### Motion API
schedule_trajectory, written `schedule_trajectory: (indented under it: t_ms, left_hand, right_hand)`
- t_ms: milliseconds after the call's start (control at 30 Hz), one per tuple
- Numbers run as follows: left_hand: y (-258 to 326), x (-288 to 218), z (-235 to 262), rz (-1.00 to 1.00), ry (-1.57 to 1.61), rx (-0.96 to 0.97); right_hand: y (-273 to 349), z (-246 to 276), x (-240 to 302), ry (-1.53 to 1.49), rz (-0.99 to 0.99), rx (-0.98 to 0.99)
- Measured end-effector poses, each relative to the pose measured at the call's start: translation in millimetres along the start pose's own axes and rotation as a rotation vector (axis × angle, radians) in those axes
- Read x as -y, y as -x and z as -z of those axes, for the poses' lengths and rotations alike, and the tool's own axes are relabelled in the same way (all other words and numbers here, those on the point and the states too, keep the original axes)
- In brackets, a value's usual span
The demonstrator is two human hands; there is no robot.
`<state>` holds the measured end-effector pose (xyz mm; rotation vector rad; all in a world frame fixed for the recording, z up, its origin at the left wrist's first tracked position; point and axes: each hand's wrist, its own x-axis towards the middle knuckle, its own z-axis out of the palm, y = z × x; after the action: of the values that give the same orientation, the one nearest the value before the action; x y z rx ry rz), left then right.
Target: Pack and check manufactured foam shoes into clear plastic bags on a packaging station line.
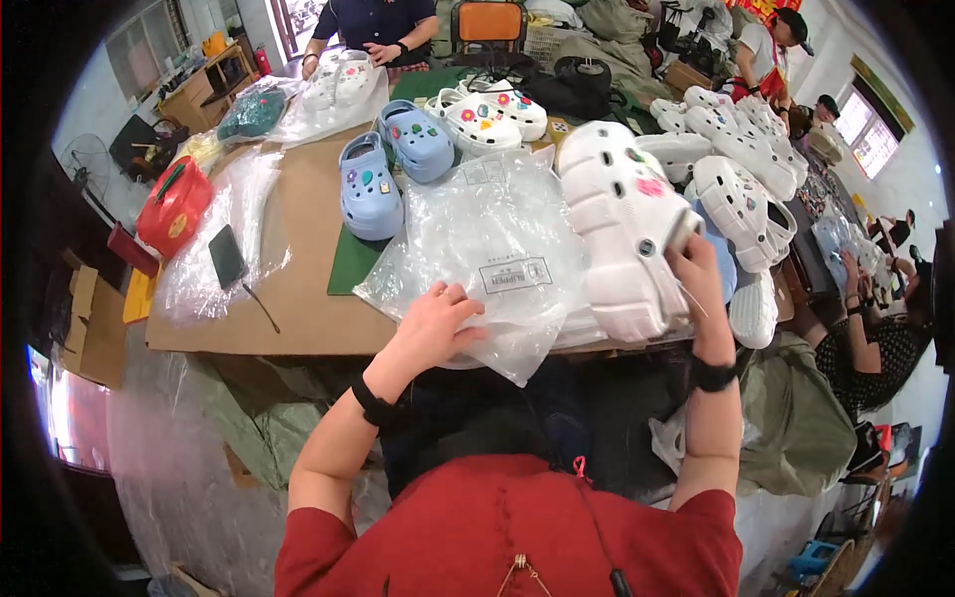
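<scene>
My right hand (pixel 700 286) is closed on the heel end of a chunky white clog (pixel 629 224), which has a pink charm and dark holes. The clog stands at the table edge, beside a clear plastic bag (pixel 477 229). My left hand (pixel 434 323) rests on the near part of that bag, its thumb and fingers apart. The bag lies flat with printed marks on it. Behind it sit two light blue clogs (pixel 370 194) with charms, and white clogs (pixel 482 117) with colourful charms. Part of a light blue shoe shows behind my right hand.
Several white clogs (pixel 741 204) are heaped at the right. To the left lie a red bag (pixel 175 207), clear plastic sheets (pixel 214 264) and a dark flat paddle-shaped thing (pixel 227 257) on the cardboard-covered table (pixel 298 308). A person (pixel 373 30) handles white clogs across the table; others work at right.
</scene>
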<state>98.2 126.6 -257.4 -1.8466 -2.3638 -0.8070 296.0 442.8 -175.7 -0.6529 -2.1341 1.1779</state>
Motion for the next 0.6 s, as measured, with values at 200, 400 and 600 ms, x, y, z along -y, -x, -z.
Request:
schedule_trajectory:
  t_ms: [200, 400, 600]
  left_hand:
    - [-5.0, 7.0, -20.3, 0.091, -0.087, 0.013]
    - [-2.3, 3.7, -17.2, 0.105, -0.09, 0.143]
    - [-1.5, 7.7, -25.2, 0.101, -0.063, 0.087]
  right_hand:
    - [72.8, 54.3, 6.8, -0.103, -0.11, -0.056]
    - [112.1, 65.9, 6.2, -0.149, -0.191, 0.027]
    - [131.3, 47.6, 19.9, -0.278, -0.261, 0.033]
